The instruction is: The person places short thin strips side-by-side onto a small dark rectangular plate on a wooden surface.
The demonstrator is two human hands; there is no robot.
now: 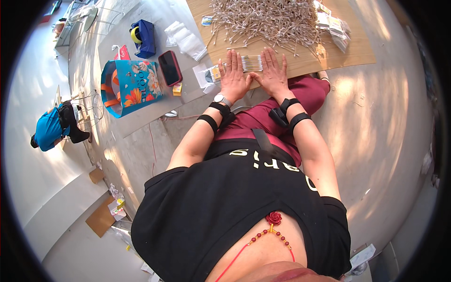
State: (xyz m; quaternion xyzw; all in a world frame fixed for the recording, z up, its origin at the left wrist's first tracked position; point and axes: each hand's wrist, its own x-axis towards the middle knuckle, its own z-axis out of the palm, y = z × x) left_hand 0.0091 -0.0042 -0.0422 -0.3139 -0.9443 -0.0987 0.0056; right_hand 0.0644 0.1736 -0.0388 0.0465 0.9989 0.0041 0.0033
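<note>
My left hand (pixel 233 79) lies flat at the near edge of the wooden table, fingers stretched forward. Beside it my right hand (pixel 273 76) rests the same way, and the two thumbs meet. Between and under the hands is an even row of cotton swabs (pixel 252 63), lying side by side; the hands hide its ends in part. A small printed packet (pixel 214 74) touches the left side of the row. Just beyond my fingers spreads a large loose heap of cotton swabs (pixel 265 23).
Clear plastic bags (pixel 339 33) lie right of the heap. On the grey surface to the left are a phone (pixel 170 68), a blue floral paper bag (pixel 136 87), a blue tape dispenser (pixel 143 38) and white plastic bags (pixel 184 40). Another person (pixel 50 127) sits far left.
</note>
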